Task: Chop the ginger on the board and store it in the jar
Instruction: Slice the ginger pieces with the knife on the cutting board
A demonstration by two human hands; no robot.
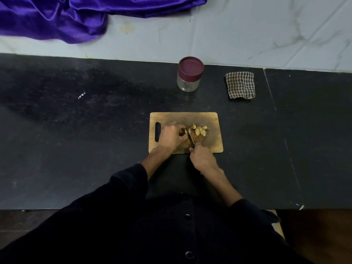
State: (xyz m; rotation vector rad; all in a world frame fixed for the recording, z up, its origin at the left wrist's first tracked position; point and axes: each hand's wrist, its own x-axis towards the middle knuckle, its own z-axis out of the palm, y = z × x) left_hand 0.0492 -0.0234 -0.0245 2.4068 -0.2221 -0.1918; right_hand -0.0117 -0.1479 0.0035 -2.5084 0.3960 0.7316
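Far left of the wooden cutting board (209,119) and well beyond it, a purple satin cloth (57,16) heaped on the pale marbled surface (247,35); beneath the cutting board, a black stone counter (76,130); at the board's left end, a slot handle (158,132). On the board's left half, the left hand (171,137), fingers curled down and pinching an uncut ginger piece (182,132); just right of that hand, a knife (190,137), blade slanting across the board's middle against the ginger; at the board's near edge, the right hand (202,159) wrapped tight round the knife's handle. Right of the blade, chopped ginger bits (200,130) piled on the board. Beyond the board, well apart, a glass jar (187,83) standing upright, its maroon lid (191,68) on; right of the jar, a folded checked cloth (240,85).
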